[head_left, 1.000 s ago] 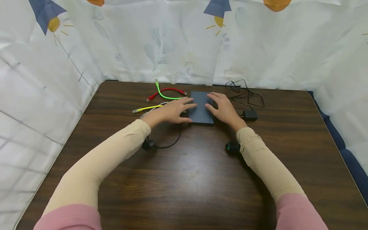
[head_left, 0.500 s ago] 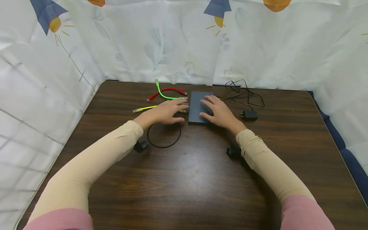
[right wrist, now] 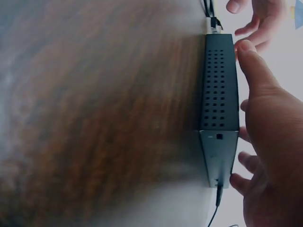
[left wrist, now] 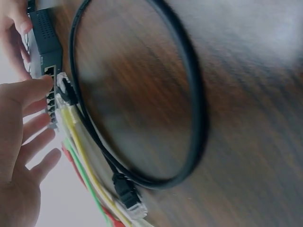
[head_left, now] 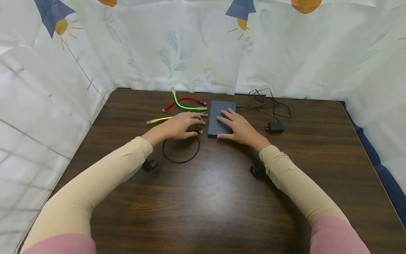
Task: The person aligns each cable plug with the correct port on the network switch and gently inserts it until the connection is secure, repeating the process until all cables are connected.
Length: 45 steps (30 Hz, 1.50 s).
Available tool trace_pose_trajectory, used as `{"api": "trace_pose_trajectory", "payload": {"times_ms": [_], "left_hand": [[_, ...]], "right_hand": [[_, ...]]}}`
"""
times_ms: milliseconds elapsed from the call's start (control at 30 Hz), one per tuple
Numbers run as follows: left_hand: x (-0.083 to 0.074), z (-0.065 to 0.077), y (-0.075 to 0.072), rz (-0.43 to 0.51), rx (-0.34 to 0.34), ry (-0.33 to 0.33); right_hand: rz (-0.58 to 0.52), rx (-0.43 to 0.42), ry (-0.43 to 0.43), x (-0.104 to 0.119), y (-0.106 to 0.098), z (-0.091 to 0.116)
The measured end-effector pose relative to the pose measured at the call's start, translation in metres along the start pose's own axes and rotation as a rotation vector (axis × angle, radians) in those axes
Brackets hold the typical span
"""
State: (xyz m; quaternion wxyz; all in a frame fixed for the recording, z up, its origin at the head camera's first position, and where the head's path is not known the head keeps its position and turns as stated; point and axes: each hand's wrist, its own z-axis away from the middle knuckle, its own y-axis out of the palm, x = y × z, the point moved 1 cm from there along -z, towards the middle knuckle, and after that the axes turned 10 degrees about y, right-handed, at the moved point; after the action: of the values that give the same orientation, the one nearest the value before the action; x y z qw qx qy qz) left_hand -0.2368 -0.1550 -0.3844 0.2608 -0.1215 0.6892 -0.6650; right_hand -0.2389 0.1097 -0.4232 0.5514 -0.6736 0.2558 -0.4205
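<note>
A dark grey network switch (head_left: 219,120) lies flat on the table, with its row of ports facing left in the left wrist view. My right hand (head_left: 239,128) lies over its right half, fingers spread; whether it presses the top, I cannot tell. My left hand (head_left: 177,126) hovers over the Ethernet cables beside the ports, fingers extended and holding nothing. Under it loops a black Ethernet cable (head_left: 181,162), one plug just off the ports. A yellow cable (head_left: 160,120), a green cable (head_left: 180,106) and a red cable (head_left: 190,98) lie behind, partly covered in the left wrist view.
A thin black power lead (head_left: 285,106) runs from the switch's right side, coiled, to a power adapter (head_left: 275,127). White patterned curtain (head_left: 203,46) hangs behind the brown table (head_left: 206,197). Blue fabric (head_left: 368,144) shows past the right edge.
My left hand has drawn back leftward, away from the switch, uncovering cable plugs. My right hand has shifted left and slightly nearer over the switch. The switch and cables look unmoved.
</note>
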Motion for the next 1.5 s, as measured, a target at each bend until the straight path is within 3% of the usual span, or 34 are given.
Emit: {"api": "trace_pose_trajectory", "payload": {"times_ms": [533,900,1500], "left_hand": [[0.002,0.005,0.012,-0.02,0.017,-0.041],[0.007,0.002,0.017,0.035,-0.022,-0.02],[0.007,-0.006,0.021,0.095,-0.059,0.008]], "right_hand": [[0.062,0.046,-0.007,-0.002,0.01,-0.003],[-0.023,0.066,-0.002,0.0,0.004,-0.006],[-0.061,0.154,0.057,0.003,-0.003,-0.007]]}}
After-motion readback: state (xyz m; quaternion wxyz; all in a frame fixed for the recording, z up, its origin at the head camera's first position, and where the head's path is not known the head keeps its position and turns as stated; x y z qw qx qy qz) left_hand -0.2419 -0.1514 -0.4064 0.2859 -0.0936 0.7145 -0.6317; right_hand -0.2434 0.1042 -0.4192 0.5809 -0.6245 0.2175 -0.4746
